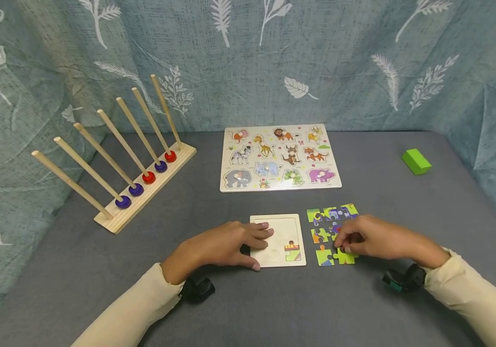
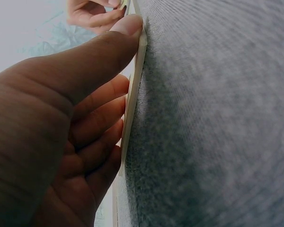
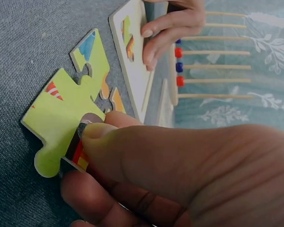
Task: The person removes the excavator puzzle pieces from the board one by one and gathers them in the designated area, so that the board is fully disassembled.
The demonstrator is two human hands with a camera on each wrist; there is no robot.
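My left hand [image 1: 232, 243] rests on a square wooden puzzle tray [image 1: 281, 225], fingers extended across its left side and thumb at the near edge. A few joined jigsaw pieces [image 1: 293, 252] lie in the tray's lower right corner. To its right, several loose jigsaw pieces [image 1: 324, 258] are spread on the table. Over these, my right hand [image 1: 375, 237] pinches a jigsaw piece with dark, red and yellow print [image 3: 77, 147] between thumb and fingers. Beneath it lies a lime-green jigsaw piece [image 3: 54, 118]; the fingers hide part of both.
An animal peg puzzle board [image 1: 280, 156] lies behind the tray. At the left stands a wooden peg rack [image 1: 144, 193] with red and purple beads on its tall rods. A green block [image 1: 416, 161] sits at the far right. A patterned curtain [image 1: 248, 62] hangs behind the table.
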